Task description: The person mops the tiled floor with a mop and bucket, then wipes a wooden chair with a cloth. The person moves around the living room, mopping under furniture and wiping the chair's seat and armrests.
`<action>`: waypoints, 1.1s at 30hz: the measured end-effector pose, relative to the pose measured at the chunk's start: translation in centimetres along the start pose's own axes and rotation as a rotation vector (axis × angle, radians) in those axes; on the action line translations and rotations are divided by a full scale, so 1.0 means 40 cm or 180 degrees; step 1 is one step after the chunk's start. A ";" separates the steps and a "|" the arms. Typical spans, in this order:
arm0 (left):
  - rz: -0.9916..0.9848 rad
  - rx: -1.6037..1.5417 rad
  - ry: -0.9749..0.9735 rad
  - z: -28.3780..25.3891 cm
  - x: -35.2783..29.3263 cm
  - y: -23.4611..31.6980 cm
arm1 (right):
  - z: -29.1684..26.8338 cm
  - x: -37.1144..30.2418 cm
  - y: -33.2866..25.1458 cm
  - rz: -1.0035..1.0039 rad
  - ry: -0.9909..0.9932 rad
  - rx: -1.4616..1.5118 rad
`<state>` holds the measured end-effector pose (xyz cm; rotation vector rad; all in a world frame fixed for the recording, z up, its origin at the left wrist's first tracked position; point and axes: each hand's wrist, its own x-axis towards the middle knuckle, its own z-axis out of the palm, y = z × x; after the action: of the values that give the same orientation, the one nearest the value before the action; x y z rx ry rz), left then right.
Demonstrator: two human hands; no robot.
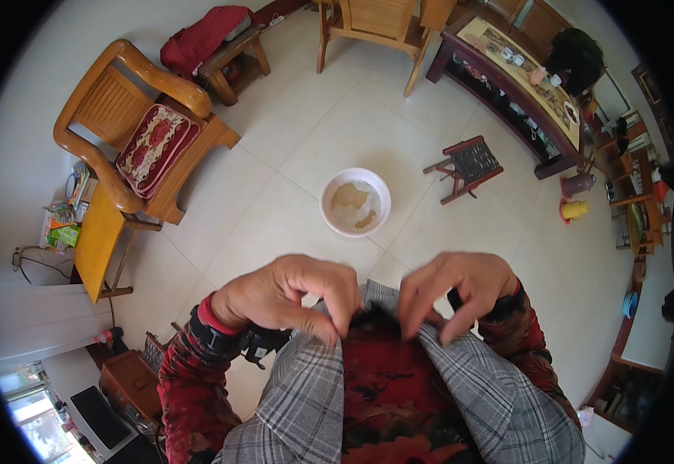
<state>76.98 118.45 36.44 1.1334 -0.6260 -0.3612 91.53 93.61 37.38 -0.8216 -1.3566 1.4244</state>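
With thumb and finger, my left hand (298,294) and right hand (462,288) each pinch an edge of the grey plaid garment (306,394) spread before my red patterned top (387,387), cloth I judge light, limp and unbreakable, best held by those edges.
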 end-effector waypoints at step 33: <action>-0.2269 0.0142 -0.0233 -0.073 0.277 -0.337 | -0.093 -0.399 0.389 0.1688 0.1399 -0.0498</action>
<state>87.99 108.99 26.31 1.3703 -0.2727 -1.0033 96.91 81.16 19.30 -1.5815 -0.9521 1.4167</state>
